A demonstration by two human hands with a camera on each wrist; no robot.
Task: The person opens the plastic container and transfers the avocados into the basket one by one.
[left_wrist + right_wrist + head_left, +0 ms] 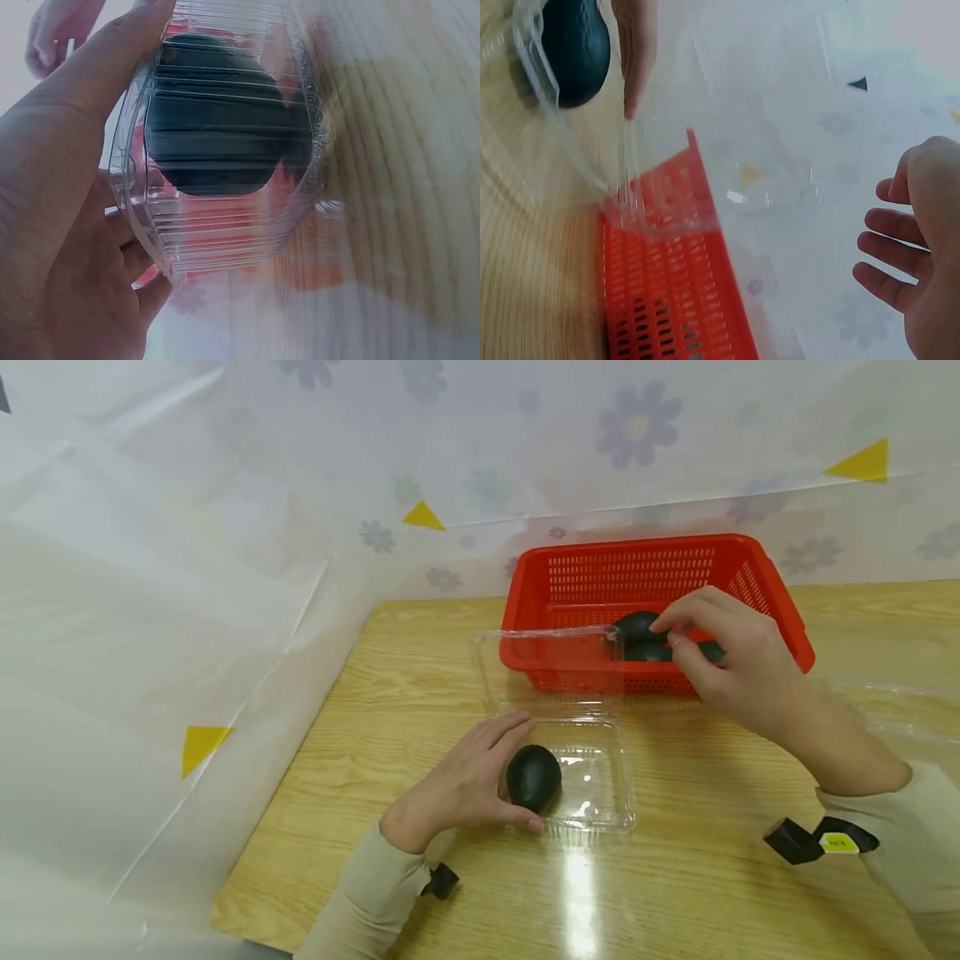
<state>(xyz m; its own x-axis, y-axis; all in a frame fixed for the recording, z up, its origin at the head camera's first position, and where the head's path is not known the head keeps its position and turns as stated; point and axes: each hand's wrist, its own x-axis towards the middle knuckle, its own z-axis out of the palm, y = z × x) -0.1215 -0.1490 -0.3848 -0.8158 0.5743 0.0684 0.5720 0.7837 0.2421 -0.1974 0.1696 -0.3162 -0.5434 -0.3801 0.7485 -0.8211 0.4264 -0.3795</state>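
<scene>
A clear plastic clamshell box [627, 777] lies on the table with its lid [551, 672] swung back toward the basket. One dark green avocado [534, 778] sits at the left side of its tray. My left hand [468, 781] holds the box by its left side, thumb at the front edge and fingers toward the back corner. Over the red plastic basket [630, 572] is my right hand [738, 652], fingers bent loosely with nothing between them, fingertips close to the dark avocados [637, 627] inside. In the right wrist view that hand [930, 232] shows no object in it.
The wooden table [390, 693] meets a white flowered sheet [480, 460] behind the basket and at the left. Yellow triangles [423, 516] mark the sheet. More clear plastic [911, 710] lies at the far right, partly hidden by my right arm.
</scene>
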